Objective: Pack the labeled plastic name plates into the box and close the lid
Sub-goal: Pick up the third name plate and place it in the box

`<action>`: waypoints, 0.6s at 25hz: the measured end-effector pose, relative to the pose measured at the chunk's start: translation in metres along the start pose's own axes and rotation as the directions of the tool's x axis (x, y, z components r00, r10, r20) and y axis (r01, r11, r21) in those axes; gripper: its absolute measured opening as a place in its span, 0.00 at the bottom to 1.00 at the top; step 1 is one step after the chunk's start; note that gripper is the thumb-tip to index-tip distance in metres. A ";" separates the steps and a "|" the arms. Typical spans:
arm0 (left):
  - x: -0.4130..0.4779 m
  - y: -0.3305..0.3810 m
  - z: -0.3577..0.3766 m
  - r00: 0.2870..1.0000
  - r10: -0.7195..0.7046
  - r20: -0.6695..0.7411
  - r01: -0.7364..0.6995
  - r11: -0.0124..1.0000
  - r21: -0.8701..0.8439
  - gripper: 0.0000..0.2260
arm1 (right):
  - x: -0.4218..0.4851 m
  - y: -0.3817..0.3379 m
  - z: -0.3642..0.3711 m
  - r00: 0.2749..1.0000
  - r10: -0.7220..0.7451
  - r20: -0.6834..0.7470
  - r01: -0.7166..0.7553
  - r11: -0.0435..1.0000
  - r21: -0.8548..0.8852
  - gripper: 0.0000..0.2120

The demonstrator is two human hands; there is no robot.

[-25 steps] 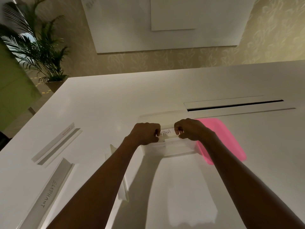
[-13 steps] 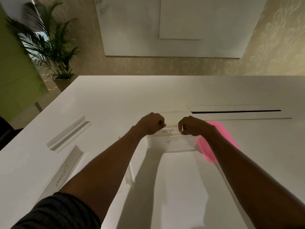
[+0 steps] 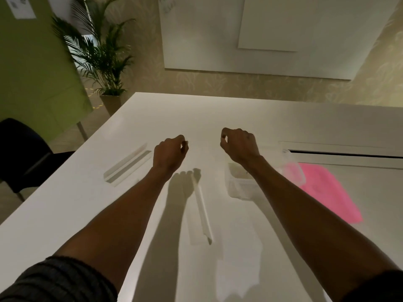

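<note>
Hands (image 3: pixel 170 151) (image 3: pixel 237 144) now apart, box (image 3: pixel 239 189) under right

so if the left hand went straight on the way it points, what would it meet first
Likely nothing: beyond the left hand shows only bare table up to its far edge, though its height is unclear.

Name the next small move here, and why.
Probably lower the left hand onto the nearest name plate and grip it. That hand and the right hand both hover empty. The clear box stands open with its pink lid beside it, and a second plate waits farther left.
</note>
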State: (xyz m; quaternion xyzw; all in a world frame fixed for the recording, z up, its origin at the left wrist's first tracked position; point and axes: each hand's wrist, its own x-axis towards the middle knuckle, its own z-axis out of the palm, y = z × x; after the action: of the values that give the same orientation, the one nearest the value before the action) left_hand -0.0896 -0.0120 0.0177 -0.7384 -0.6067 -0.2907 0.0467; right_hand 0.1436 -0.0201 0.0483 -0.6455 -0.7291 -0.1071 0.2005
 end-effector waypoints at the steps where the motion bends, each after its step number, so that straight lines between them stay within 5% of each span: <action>1: -0.001 -0.016 -0.004 1.000 -0.023 -0.004 0.023 1.000 0.015 0.11 | 0.007 -0.018 0.006 0.999 -0.029 0.015 0.029 1.000 0.012 0.07; 8: -0.008 -0.117 -0.021 0.987 -0.161 -0.001 0.161 0.983 0.088 0.11 | 0.037 -0.149 0.060 0.980 -0.175 0.097 0.166 0.982 0.088 0.08; 12: -0.012 -0.157 -0.019 0.993 -0.118 -0.029 0.121 0.981 0.154 0.08 | 0.052 -0.202 0.099 0.958 -0.249 0.139 0.235 0.966 0.109 0.07; 15: -0.012 -0.173 -0.012 0.986 -0.157 0.061 0.140 0.966 0.218 0.15 | 0.064 -0.231 0.130 0.939 -0.308 0.155 0.294 0.950 0.109 0.12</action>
State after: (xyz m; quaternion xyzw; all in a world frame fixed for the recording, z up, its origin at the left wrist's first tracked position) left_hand -0.2553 0.0174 -0.0273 -0.6923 -0.6894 -0.1978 0.0797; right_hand -0.1095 0.0583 -0.0173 -0.5240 -0.8377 -0.0503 0.1456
